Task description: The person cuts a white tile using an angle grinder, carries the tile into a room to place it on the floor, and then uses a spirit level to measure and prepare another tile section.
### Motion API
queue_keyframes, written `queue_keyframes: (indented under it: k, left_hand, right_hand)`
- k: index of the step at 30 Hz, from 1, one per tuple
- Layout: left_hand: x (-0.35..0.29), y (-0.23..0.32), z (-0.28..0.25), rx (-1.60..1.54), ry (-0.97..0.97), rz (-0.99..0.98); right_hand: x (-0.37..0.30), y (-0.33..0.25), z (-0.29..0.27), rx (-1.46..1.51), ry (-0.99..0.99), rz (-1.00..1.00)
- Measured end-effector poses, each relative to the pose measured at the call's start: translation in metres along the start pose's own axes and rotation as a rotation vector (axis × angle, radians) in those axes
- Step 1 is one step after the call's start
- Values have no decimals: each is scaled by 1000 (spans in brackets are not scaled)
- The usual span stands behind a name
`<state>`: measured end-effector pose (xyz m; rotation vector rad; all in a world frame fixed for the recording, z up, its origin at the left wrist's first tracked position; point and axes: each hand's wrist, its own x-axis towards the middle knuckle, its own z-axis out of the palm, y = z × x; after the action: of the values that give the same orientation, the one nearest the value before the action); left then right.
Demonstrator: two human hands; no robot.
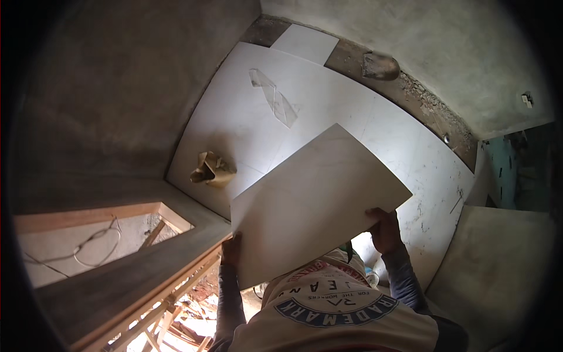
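Observation:
A large rectangular pale tile (314, 202) is held up in front of my body, tilted, above a floor of white tiles (223, 88). My left hand (231, 251) grips its left edge, with most of the fingers hidden behind it. On the right edge, near the lower right corner, my right hand (385, 232) is closed with the thumb over the face. The tile covers part of the floor and the front of my shirt.
A crumpled brown paper bag (216, 169) and a clear plastic strip (274, 98) lie on the floor tiles. Along the far wall are a bare rubble strip (431, 100), a shovel-like blade (380, 66) and another tile (305, 44). A wooden-framed opening (88, 218) with wire (97, 237) is at left.

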<state>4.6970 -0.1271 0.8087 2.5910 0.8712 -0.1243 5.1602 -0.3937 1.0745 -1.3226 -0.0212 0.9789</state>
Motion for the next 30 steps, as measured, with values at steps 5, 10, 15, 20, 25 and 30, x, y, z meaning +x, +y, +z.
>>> queue_keyframes:
  k: [5,10,15,20,25,30]
  left_hand:
    - [145,-17,-77,90,56,-84]
    - [315,-89,-123,-213,147,-214]
    - [489,-85,-215,-572,164,-441]
    - [649,-70,-298,-682,44,-694]
    - [794,-94,-319,-801,86,-764]
    - [915,-126,-337,-457,-20,-830]
  right_hand:
    - [144,-51,48,-45,21,35]
    - [293,-75,96,-255,10,-149]
    - [390,-158,158,-399,100,-231]
    - [516,-222,199,-302,157,-197]
    - [689,-254,211,-55,151,-176]
    - [866,-325,245,324,2,93]
